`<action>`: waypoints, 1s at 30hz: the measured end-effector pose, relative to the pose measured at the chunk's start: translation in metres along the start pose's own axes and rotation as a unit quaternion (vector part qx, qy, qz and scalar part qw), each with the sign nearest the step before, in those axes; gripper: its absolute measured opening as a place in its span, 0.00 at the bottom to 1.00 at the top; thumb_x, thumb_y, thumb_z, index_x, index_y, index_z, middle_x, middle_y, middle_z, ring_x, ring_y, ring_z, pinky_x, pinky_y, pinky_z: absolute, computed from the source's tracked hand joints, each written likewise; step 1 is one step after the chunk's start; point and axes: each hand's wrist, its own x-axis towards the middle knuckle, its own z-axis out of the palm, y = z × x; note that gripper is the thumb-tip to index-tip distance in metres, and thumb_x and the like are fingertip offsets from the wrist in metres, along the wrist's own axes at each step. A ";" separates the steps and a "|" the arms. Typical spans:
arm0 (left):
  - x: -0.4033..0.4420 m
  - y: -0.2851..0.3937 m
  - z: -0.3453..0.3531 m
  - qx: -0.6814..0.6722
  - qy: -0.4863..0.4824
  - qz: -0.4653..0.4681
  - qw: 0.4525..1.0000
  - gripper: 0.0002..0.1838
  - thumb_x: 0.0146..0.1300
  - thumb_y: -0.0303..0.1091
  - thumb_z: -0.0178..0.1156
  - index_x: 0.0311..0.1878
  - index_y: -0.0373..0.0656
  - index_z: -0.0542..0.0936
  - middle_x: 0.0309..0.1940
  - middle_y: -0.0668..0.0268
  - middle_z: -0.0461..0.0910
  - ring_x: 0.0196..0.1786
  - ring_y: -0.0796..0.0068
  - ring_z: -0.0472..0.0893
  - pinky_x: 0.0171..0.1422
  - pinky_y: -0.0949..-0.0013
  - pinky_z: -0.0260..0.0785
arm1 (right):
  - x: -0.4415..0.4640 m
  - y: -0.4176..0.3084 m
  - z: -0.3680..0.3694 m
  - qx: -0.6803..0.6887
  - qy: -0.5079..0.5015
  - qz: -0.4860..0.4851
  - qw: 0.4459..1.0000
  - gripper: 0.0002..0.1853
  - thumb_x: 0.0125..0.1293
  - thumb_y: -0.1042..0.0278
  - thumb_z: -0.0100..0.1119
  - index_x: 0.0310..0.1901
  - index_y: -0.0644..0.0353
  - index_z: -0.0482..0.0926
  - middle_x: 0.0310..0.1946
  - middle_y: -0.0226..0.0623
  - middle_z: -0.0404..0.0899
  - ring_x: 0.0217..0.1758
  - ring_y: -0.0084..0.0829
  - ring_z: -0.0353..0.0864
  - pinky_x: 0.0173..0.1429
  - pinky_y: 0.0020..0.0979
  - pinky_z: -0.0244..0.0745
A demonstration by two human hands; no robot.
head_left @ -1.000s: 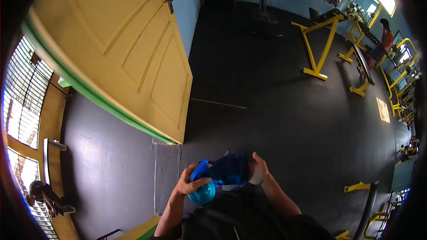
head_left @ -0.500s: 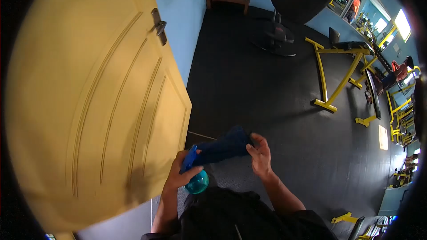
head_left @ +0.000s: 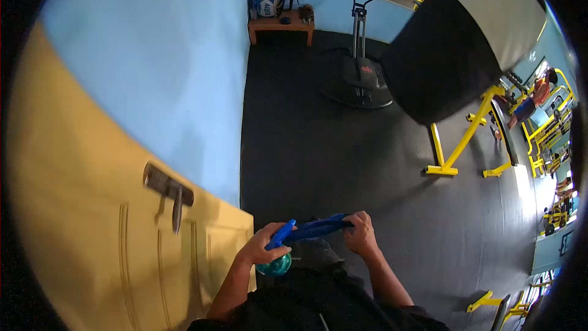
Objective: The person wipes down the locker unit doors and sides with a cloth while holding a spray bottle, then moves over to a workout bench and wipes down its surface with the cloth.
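My left hand (head_left: 254,251) is closed around a spray bottle with a blue trigger head and a round teal body (head_left: 277,265). Stretched between my hands is a blue cloth (head_left: 320,227), its left end reaching the sprayer head. Whether my left fingers also grip that end I cannot tell. My right hand (head_left: 361,236) pinches the cloth's other end. Both hands are low in the head view, in front of my dark shirt, just right of the yellow door's edge.
At left stands a yellow door (head_left: 141,227) with a metal handle (head_left: 176,205). A large black and grey object (head_left: 453,49) hangs at upper right. Beyond are an exercise machine (head_left: 361,76), a wooden bench (head_left: 282,24), yellow gym frames (head_left: 456,153) and a person (head_left: 539,95).
My view has swung so the door sits lower left and the hanging object looms larger. The cloth, spread wider before, is now a narrow band; both hands appear lower.
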 end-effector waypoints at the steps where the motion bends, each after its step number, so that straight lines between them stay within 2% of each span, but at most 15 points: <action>1: 0.022 -0.004 -0.010 -0.002 0.004 0.001 1.000 0.31 0.50 0.38 0.69 0.60 0.47 0.74 0.49 0.62 0.76 0.50 0.68 0.76 0.57 0.65 0.67 | 0.025 0.013 0.011 -0.002 -0.001 -0.004 1.000 0.17 0.48 0.78 0.67 0.42 0.65 0.78 0.50 0.51 0.74 0.51 0.39 0.77 0.54 0.34 0.73; 3: 0.065 -0.008 -0.032 0.018 0.000 0.015 1.000 0.31 0.49 0.36 0.69 0.60 0.46 0.74 0.49 0.62 0.76 0.50 0.68 0.76 0.57 0.65 0.67 | 0.074 0.029 0.027 0.125 0.120 -0.052 0.983 0.12 0.50 0.77 0.65 0.38 0.64 0.77 0.41 0.44 0.78 0.42 0.31 0.78 0.47 0.32 0.74; 4: 0.081 -0.001 -0.041 0.035 0.003 -0.003 0.999 0.31 0.49 0.34 0.69 0.59 0.46 0.75 0.51 0.63 0.76 0.51 0.69 0.76 0.58 0.65 0.67 | 0.094 0.033 0.025 0.129 0.117 -0.056 0.983 0.12 0.50 0.77 0.65 0.38 0.64 0.77 0.41 0.44 0.78 0.42 0.31 0.78 0.47 0.32 0.74; 6: 0.120 0.003 -0.063 -0.002 0.014 -0.016 1.000 0.30 0.49 0.33 0.69 0.59 0.45 0.74 0.50 0.64 0.76 0.52 0.70 0.76 0.59 0.65 0.67 | 0.147 0.024 0.017 0.396 -0.052 0.216 0.891 0.09 0.54 0.74 0.64 0.37 0.63 0.76 0.31 0.33 0.78 0.34 0.24 0.75 0.40 0.28 0.73; 10: 0.214 0.024 -0.106 -0.177 0.095 0.010 0.980 0.29 0.50 0.29 0.68 0.59 0.42 0.74 0.49 0.66 0.77 0.51 0.73 0.76 0.58 0.66 0.67 | 0.245 0.022 0.034 0.374 0.034 0.212 0.902 0.08 0.57 0.72 0.63 0.37 0.62 0.75 0.24 0.26 0.75 0.30 0.19 0.72 0.36 0.25 0.72; 12: 0.257 0.036 -0.124 -0.217 0.119 -0.031 0.968 0.29 0.50 0.27 0.67 0.59 0.41 0.74 0.48 0.66 0.76 0.50 0.73 0.76 0.58 0.67 0.67 | 0.296 0.013 0.037 0.309 0.110 0.198 0.924 0.10 0.58 0.70 0.64 0.37 0.63 0.75 0.26 0.29 0.76 0.30 0.19 0.73 0.36 0.27 0.72; 17: 0.380 0.057 -0.154 -0.343 0.177 -0.085 0.918 0.29 0.49 0.25 0.65 0.58 0.41 0.72 0.47 0.65 0.76 0.48 0.74 0.76 0.57 0.68 0.67 | 0.408 -0.011 0.067 0.306 0.113 0.247 0.913 0.13 0.62 0.63 0.65 0.39 0.65 0.76 0.29 0.31 0.77 0.33 0.21 0.74 0.39 0.28 0.73; 19: 0.429 0.060 -0.177 -0.317 0.182 -0.076 0.928 0.30 0.49 0.25 0.65 0.60 0.41 0.70 0.47 0.66 0.75 0.48 0.74 0.76 0.57 0.68 0.67 | 0.457 -0.013 0.083 0.463 0.034 0.291 0.837 0.17 0.67 0.58 0.60 0.44 0.67 0.77 0.32 0.33 0.79 0.37 0.21 0.75 0.43 0.27 0.73; 20: 0.453 0.065 -0.197 -0.312 0.165 -0.071 0.933 0.30 0.49 0.25 0.65 0.60 0.41 0.70 0.47 0.66 0.75 0.48 0.74 0.76 0.57 0.68 0.67 | 0.484 -0.012 0.086 0.464 0.052 0.294 0.834 0.17 0.67 0.58 0.60 0.44 0.67 0.77 0.32 0.33 0.79 0.37 0.21 0.75 0.43 0.27 0.73; 23: 0.513 0.075 -0.251 -0.266 0.098 -0.039 0.958 0.32 0.50 0.26 0.66 0.61 0.43 0.68 0.48 0.65 0.74 0.49 0.73 0.75 0.57 0.67 0.67 | 0.563 -0.018 0.072 0.674 -0.145 0.296 0.661 0.23 0.70 0.55 0.54 0.54 0.68 0.75 0.45 0.38 0.80 0.46 0.30 0.80 0.52 0.32 0.75; 24: 0.521 0.066 -0.255 -0.204 0.070 -0.009 0.976 0.34 0.49 0.28 0.67 0.61 0.44 0.67 0.49 0.64 0.73 0.50 0.72 0.75 0.58 0.66 0.67 | 0.571 -0.025 0.058 0.696 -0.181 0.270 0.640 0.23 0.72 0.55 0.50 0.59 0.66 0.73 0.53 0.41 0.77 0.53 0.32 0.77 0.60 0.34 0.71; 25: 0.540 0.069 -0.269 -0.139 0.042 0.022 0.989 0.35 0.49 0.29 0.68 0.62 0.45 0.66 0.50 0.64 0.73 0.52 0.72 0.74 0.58 0.65 0.67 | 0.597 -0.028 0.057 0.698 -0.170 0.262 0.644 0.23 0.72 0.55 0.50 0.59 0.66 0.73 0.53 0.41 0.77 0.53 0.32 0.77 0.60 0.34 0.71; 27: 0.588 0.078 -0.306 -0.070 0.004 0.056 0.996 0.36 0.48 0.31 0.69 0.63 0.46 0.66 0.51 0.63 0.72 0.53 0.71 0.74 0.58 0.65 0.67 | 0.649 -0.032 0.063 0.769 -0.164 0.241 0.570 0.24 0.73 0.57 0.48 0.62 0.66 0.69 0.58 0.43 0.74 0.60 0.33 0.73 0.67 0.36 0.65; 29: 0.620 0.096 -0.331 0.000 -0.040 0.081 0.996 0.39 0.48 0.31 0.70 0.64 0.45 0.64 0.54 0.62 0.71 0.55 0.69 0.73 0.60 0.64 0.66 | 0.688 -0.025 0.073 0.768 -0.157 0.218 0.582 0.25 0.73 0.55 0.50 0.62 0.67 0.70 0.59 0.42 0.73 0.62 0.33 0.71 0.69 0.36 0.61; 30: 0.640 0.092 -0.339 0.015 -0.066 0.112 0.991 0.40 0.49 0.32 0.69 0.66 0.45 0.62 0.56 0.60 0.70 0.57 0.68 0.72 0.61 0.63 0.66 | 0.708 -0.025 0.079 0.749 -0.118 0.237 0.607 0.22 0.72 0.57 0.50 0.59 0.66 0.70 0.56 0.41 0.74 0.59 0.34 0.73 0.66 0.38 0.65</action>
